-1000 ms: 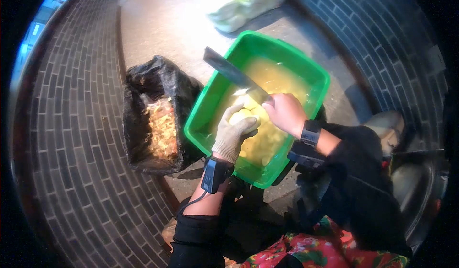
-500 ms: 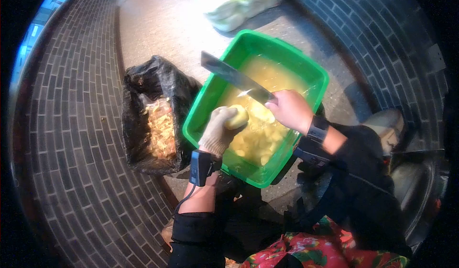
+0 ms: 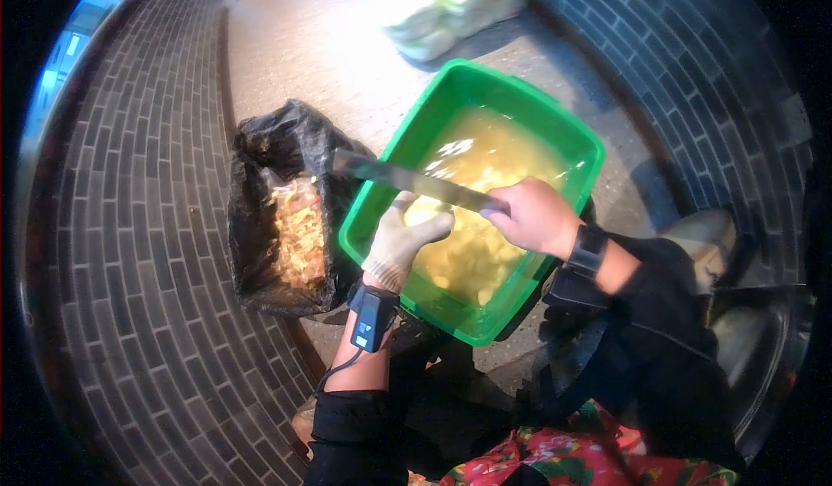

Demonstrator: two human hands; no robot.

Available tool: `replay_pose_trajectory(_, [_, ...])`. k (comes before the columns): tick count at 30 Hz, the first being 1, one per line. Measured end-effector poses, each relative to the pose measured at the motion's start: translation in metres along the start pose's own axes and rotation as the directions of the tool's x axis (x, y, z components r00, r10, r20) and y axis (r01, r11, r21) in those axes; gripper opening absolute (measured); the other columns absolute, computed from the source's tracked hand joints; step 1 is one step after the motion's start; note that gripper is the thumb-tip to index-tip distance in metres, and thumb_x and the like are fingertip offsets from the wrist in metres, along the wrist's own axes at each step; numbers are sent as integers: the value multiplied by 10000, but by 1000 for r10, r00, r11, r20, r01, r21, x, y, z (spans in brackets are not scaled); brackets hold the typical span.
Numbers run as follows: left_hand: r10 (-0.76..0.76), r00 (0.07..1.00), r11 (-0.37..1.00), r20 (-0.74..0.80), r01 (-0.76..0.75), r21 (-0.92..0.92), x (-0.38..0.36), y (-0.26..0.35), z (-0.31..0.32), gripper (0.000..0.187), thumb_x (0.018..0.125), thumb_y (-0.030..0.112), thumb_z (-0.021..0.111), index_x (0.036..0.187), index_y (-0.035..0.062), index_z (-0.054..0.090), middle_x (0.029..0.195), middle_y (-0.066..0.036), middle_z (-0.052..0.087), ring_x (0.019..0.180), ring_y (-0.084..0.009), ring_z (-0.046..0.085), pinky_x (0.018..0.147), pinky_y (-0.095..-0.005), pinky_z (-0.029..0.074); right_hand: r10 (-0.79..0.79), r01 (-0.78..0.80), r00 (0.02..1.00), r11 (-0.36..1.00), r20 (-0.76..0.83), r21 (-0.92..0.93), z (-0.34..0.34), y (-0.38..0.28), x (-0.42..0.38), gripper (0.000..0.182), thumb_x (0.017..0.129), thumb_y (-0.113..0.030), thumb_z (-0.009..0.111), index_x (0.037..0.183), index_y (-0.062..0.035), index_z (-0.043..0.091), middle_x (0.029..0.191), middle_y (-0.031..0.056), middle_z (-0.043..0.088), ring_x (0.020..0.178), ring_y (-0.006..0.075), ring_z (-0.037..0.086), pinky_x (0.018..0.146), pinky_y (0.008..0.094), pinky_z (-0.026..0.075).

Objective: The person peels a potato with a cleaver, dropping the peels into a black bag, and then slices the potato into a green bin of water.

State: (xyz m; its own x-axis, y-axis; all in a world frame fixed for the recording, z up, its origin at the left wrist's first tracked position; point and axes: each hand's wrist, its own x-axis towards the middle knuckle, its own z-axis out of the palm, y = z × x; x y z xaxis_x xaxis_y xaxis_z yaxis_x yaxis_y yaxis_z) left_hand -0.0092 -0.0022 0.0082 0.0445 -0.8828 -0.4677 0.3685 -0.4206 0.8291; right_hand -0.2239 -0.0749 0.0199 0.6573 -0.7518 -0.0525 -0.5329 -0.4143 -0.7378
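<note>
Blade work at centre frame: right hand (image 3: 542,219) closed on the knife (image 3: 425,186), left hand (image 3: 392,245) half-curled round a pale piece (image 3: 422,212) over the green tub (image 3: 568,132); fingers need clearance.

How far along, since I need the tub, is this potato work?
Plenty looks done: pale potatoes in the green tub, scraps in the black bag. The left hand grips one potato beside a knife in the right hand. That one probably remains; cloudy water may hide more.
</note>
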Motion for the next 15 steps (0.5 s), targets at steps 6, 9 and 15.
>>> replay_pose_trajectory(6, [336, 940, 526, 57, -237, 817, -2, 2, 6, 555, 704, 126, 824, 1190, 5, 584, 1023, -46, 659, 933, -118, 608, 841, -269, 498, -23, 24, 999, 999, 30, -46, 19, 0, 3, 127, 831, -191, 594, 799, -88, 662, 697, 185, 628, 690, 388, 627, 648, 490, 497])
replay_pose_trajectory(9, [186, 980, 732, 73, -187, 655, 1, 0, 0, 537, 697, 110, 814, 1171, 1, 586, 1017, -43, 659, 935, -113, 607, 839, -269, 497, -43, 43, 999, 999, -8, -28, 23, -3, 2, 129, 835, -190, 586, 793, -92, 660, 701, 178, 633, 693, 385, 630, 651, 490, 502])
replay_pose_trajectory(15, [90, 992, 951, -92, -58, 303, 2, -10, 16, 446, 741, 88, 769, 1130, -22, 579, 955, -67, 653, 869, -141, 632, 766, -269, 531, -25, 22, 978, 1000, -206, -17, 39, -10, -5, 126, 853, -179, 579, 830, -97, 671, 727, 178, 650, 706, 382, 643, 662, 481, 517])
